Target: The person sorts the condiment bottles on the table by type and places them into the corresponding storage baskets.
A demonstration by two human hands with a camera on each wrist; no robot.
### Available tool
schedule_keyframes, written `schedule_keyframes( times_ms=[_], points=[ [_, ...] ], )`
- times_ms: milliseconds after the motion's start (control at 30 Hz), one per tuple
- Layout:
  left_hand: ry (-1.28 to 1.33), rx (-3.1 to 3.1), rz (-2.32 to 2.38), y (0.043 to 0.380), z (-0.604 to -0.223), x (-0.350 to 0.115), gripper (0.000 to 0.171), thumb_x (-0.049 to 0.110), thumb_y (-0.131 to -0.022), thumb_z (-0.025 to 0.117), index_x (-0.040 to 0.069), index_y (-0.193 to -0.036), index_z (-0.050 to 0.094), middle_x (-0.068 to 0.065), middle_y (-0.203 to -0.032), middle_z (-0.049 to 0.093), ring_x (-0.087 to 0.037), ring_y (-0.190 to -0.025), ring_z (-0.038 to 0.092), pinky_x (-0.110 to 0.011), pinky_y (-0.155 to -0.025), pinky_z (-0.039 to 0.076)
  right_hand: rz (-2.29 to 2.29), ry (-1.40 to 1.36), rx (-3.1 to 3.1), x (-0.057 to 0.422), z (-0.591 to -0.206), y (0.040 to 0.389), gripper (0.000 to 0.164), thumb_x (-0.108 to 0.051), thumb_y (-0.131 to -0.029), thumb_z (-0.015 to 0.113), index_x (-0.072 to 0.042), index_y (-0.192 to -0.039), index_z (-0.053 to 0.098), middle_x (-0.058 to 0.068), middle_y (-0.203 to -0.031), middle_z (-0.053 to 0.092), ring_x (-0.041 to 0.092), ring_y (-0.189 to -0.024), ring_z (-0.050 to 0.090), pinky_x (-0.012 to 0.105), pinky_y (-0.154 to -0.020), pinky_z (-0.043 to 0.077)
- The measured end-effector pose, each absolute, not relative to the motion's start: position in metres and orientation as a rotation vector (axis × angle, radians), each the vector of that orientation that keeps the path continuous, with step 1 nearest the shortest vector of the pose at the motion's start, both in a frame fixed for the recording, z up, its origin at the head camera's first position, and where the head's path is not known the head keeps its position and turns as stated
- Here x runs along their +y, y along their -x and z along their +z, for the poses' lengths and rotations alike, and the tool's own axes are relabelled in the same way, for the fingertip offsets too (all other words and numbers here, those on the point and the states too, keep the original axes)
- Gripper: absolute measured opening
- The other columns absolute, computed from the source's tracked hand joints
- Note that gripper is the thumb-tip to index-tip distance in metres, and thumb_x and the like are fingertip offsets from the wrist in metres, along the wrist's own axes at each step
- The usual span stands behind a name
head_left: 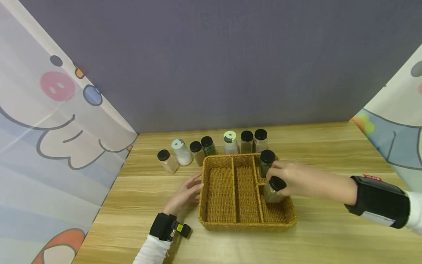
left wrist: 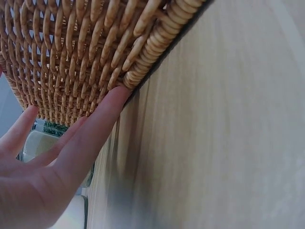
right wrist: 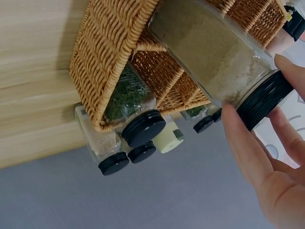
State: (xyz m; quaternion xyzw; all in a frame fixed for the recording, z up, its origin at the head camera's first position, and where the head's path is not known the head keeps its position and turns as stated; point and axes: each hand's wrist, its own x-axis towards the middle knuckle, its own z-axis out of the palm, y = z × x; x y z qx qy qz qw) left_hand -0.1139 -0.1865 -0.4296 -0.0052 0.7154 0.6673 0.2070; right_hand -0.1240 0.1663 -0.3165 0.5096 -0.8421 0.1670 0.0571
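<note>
My right hand (head_left: 290, 178) pinches the black lid of a spice jar (right wrist: 209, 52) filled with greyish-tan powder. In the head view that jar hangs tilted in the front right compartment of a wicker basket (head_left: 233, 190); whether its base touches the bottom is hidden. Behind it, a jar of green herbs (right wrist: 128, 98) stands in the back right compartment. My left hand (head_left: 184, 194) touches the basket's left wall with fingers extended, as the left wrist view also shows. The left and middle compartments show bare woven bottoms.
Behind the basket stand a white-capped shaker (head_left: 230, 143) and black-lidded jars (head_left: 246, 142). At the back left are another white shaker (head_left: 182, 152), a pale-powder jar (head_left: 169, 162) and two more black-lidded jars (head_left: 197, 154). A grey partition (head_left: 230, 73) rises along the table's back edge.
</note>
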Motion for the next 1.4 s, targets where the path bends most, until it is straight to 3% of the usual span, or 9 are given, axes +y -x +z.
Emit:
schedule_keyframes(
  times_ms=[333, 733, 1400],
  points=[
    [0.008, 1.993, 1.856, 0.114, -0.429, -0.185, 0.059, 0.018, -0.09, 0.051, 0.008, -0.14, 0.023, -0.028, -0.134, 0.031, -0.042, -0.115, 0.04, -0.048, -0.083, 0.046, 0.544, -1.524, -2.652, 0.165, -0.328, 0.124, 0.035, -0.012, -0.06, 0.078, -0.008, -0.088, 0.057, 0.002, -0.084, 0.05, 0.003, -0.056, 0.048, 0.012, -0.048, 0.044],
    [0.009, 1.971, 1.898, 0.123, -0.454, -0.194, 0.059, 0.021, -0.089, 0.053, 0.013, -0.14, 0.025, -0.025, -0.134, 0.032, -0.039, -0.115, 0.042, -0.048, -0.081, 0.047, 0.412, -1.513, -2.688, 0.161, -0.336, 0.123, 0.036, -0.018, -0.062, 0.079, -0.01, -0.089, 0.057, 0.001, -0.081, 0.049, 0.004, -0.054, 0.044, 0.016, -0.046, 0.042],
    [0.005, 1.988, 1.89, 0.123, -0.457, -0.195, 0.062, 0.025, -0.086, 0.057, 0.014, -0.14, 0.027, -0.024, -0.132, 0.035, -0.037, -0.111, 0.047, -0.045, -0.078, 0.049, 0.401, -1.511, -2.659, 0.159, -0.35, 0.124, 0.036, -0.016, -0.058, 0.08, -0.009, -0.085, 0.057, 0.0, -0.078, 0.048, 0.007, -0.056, 0.048, 0.016, -0.048, 0.045]
  ],
)
